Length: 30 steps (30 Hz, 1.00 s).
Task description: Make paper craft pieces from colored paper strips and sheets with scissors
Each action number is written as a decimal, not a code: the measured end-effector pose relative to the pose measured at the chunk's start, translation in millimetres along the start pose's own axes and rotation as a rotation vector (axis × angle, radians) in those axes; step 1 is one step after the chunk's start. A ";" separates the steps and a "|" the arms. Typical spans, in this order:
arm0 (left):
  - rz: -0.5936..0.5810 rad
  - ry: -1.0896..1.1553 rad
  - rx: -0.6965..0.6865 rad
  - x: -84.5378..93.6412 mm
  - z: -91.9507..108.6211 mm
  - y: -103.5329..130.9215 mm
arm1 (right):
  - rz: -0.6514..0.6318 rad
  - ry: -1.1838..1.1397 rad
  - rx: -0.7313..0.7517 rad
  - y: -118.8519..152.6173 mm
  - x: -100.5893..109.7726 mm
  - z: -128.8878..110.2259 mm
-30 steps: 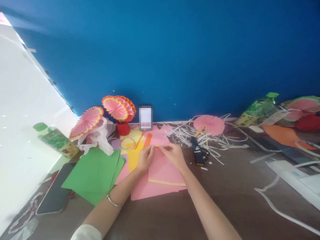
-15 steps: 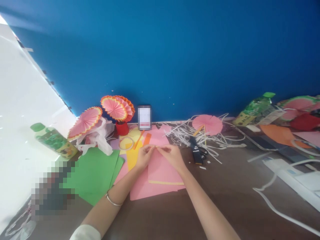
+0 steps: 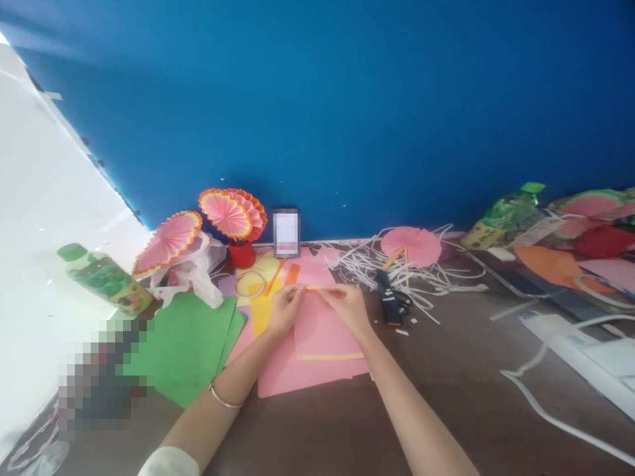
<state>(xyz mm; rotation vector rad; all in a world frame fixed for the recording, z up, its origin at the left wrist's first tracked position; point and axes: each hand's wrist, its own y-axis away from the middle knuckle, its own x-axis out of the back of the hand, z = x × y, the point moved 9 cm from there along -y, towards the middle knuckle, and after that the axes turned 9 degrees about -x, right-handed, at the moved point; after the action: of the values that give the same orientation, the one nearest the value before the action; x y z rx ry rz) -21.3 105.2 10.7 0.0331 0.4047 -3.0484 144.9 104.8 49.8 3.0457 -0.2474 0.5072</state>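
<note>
Between the pinching fingertips of the left hand (image 3: 286, 309) and the right hand (image 3: 347, 307), both grips closed on its ends, stretches the orange-yellow edge (image 3: 313, 289) of a pink sheet (image 3: 325, 324), which spreads below them over more pink paper (image 3: 307, 378) on the table (image 3: 307, 433).

A thin, shiny, silver-toned bangle (image 3: 224, 398) rings the left forearm (image 3: 233, 380) in the lower left of the frame. Nearer the bottom edge, a plain white sleeve (image 3: 170, 461) shows its curved hem.
</note>
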 end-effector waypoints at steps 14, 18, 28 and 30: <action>-0.049 0.004 0.037 -6.8 14.7 3.3 | -0.002 -0.072 0.130 13.0 -8.9 -15.5; -0.122 0.041 -0.055 -14.0 22.2 2.9 | -0.008 -0.036 0.144 11.2 -6.0 -14.7; -0.047 0.053 -0.033 -6.8 14.0 1.9 | 0.090 -0.055 0.129 5.3 12.7 -11.7; -0.047 0.035 -0.047 -7.1 15.0 1.5 | 0.105 -0.044 0.131 5.3 13.0 -11.3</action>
<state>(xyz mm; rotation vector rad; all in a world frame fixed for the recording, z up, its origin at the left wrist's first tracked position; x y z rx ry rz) -14.3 100.4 25.0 0.0759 0.4868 -3.0869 152.6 98.4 64.8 3.1867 -0.3926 0.4806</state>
